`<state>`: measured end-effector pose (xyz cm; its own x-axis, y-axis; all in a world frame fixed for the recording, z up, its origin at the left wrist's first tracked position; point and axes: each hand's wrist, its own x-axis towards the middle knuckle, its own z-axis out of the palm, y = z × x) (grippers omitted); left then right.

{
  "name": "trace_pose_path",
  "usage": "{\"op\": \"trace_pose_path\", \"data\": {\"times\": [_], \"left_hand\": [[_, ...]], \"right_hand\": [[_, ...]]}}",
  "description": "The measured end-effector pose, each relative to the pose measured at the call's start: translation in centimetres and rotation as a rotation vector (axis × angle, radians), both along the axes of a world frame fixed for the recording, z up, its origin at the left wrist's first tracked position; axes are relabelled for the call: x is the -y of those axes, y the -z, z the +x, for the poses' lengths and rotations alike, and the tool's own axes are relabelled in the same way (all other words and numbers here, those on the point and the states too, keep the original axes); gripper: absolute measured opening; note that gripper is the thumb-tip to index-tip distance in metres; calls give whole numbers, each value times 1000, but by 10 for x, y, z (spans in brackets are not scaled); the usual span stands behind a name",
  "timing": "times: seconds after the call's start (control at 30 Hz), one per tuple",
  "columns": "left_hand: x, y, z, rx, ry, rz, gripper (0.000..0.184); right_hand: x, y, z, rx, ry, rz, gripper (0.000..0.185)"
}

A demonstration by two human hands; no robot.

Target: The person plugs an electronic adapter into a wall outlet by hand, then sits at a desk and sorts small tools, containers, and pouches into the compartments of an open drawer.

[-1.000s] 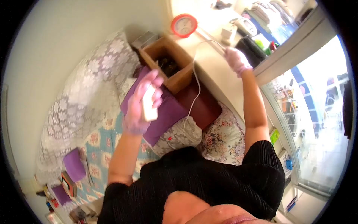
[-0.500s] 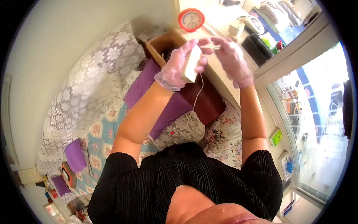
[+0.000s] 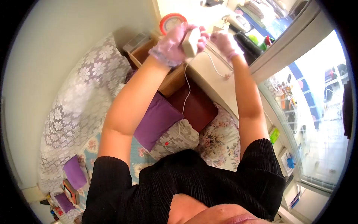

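Head view: L hand (image 3: 175,43), gloved, is wrapped round a white block (image 3: 191,44), upper centre of frame, partly overlapping the red-rimmed dial (image 3: 171,21). R hand (image 3: 225,44), also gloved, is curled just below a white box (image 3: 221,25) in the frame; blur there, so can't tell if its fingers pinch anything. Step in hand is prob. working the block up by the ledge (image 3: 212,84), hands close together. Next move calls for a firm L grip and R fingers clear of the white cord (image 3: 189,89), whose end shows against the ledge below R hand. Vs 1 sec ago: R hand had the cord then, now it's off it; L hand + block have gone from centre-left to up near R hand.
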<state>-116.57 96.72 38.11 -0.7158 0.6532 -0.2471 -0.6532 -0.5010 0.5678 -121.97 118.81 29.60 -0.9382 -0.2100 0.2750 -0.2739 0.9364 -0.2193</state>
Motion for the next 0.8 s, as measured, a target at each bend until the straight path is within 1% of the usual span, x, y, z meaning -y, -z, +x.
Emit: {"op": "trace_pose_path", "data": {"times": [0.03,0.07,0.13,0.17,0.2,0.27,0.3,0.33,0.37,0.47,0.5,0.53,0.6,0.63,0.67,0.7,0.73,0.8], "left_hand": [[-5,-5,-8,-76,69,68,39],[-11,-10,-15,-77,69,74,39],[-26,-20,-27,-238,41,-49,40],[-35,-15,-37,-145,17,46,39],[-43,-14,-41,-147,17,49,39],[-59,-14,-49,-193,-78,-69,33],[-66,-12,-51,-187,-85,-77,25],[-72,-9,-53,-161,-104,-137,20],[-76,-6,-54,-172,-105,-150,19],[-82,2,-57,-192,-105,-184,19],[-83,5,-59,-196,-106,-203,19],[-83,7,-62,-199,-103,-206,19],[-83,11,-65,-207,-65,-183,17],[-86,13,-65,-188,-99,-188,17],[-86,17,-68,-185,-96,-189,17],[-84,19,-72,-189,-56,-168,17],[-84,22,-75,-193,-16,-146,17],[-86,23,-72,-185,-25,-162,17]], "right_hand": [[-7,-11,-3,-25,22,-154,21],[-14,-18,-8,11,46,-303,20],[-36,-13,-43,-4,58,-560,19],[-51,-9,-64,2,21,-637,18],[-59,-11,-75,6,-18,-714,18],[-70,-10,-91,26,15,-711,17],[-74,-4,-96,42,62,-726,15],[-79,0,-102,59,109,-742,14],[-72,-9,-89,71,107,-829,12],[-69,-9,-85,112,85,-867,12],[-68,-14,-78,90,81,-789,11],[-67,-15,-81,87,82,-792,11],[-68,-12,-89,76,146,-651,11],[-69,-11,-90,79,149,-652,11],[-68,-14,-89,86,175,-597,11],[-67,-18,-86,93,202,-541,11],[-67,-17,-86,94,205,-541,11],[-75,-3,-101,65,101,-402,12]]}}
